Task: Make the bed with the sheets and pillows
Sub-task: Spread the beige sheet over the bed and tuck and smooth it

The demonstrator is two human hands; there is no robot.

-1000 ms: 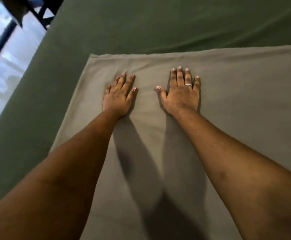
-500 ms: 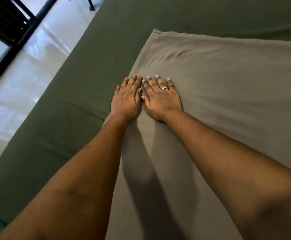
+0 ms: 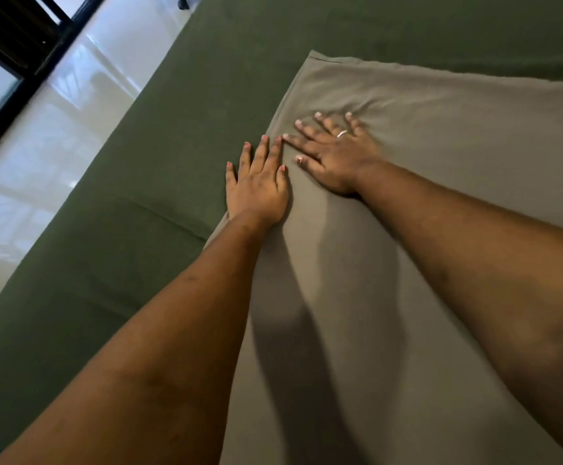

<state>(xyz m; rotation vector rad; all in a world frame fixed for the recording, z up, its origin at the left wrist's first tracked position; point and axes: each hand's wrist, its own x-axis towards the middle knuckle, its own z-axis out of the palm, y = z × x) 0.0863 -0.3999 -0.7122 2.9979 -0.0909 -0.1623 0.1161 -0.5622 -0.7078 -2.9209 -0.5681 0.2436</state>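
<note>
bed (image 3: 82, 209): the mattress is covered, as far as I can see from here, by a dark green sheet (image 3: 179, 135). The cloth is pulled fairly smooth, with 1 long fold line running in from the bed's left edge toward the left wrist.
grey sheet (image 3: 447, 203): it lies flat on top of the green sheet, well in from the bed's left edge. 1 of its corners points toward the far side, and the cloth runs out of sight on the right and at the near side.
left hand (image 3: 258, 186): it is palm down, with fingers straight and close together, gripping nothing. It rests on the grey sheet's left border, with the little finger out over the green sheet.
right hand (image 3: 335, 157): it lies palm down on the grey sheet just beside the left hand, a little blurred. Its fingers are straight and fanned apart, holding nothing, and its index fingertip almost meets the left hand's fingertips.
ring (image 3: 341, 133): a silver band on 1 finger of the right hand.
creases (image 3: 370, 104): a small bunch of wrinkles in the grey cloth just beyond the right fingertips.
shadows (image 3: 306, 297): 2 dark arm shadows fall across the grey sheet between the forearms.
floor (image 3: 55, 135): glossy pale tiles along the bed's left edge, catching the light.
frame (image 3: 25, 52): black bars beyond the floor; I cannot tell whether they belong to a door or a window.
</note>
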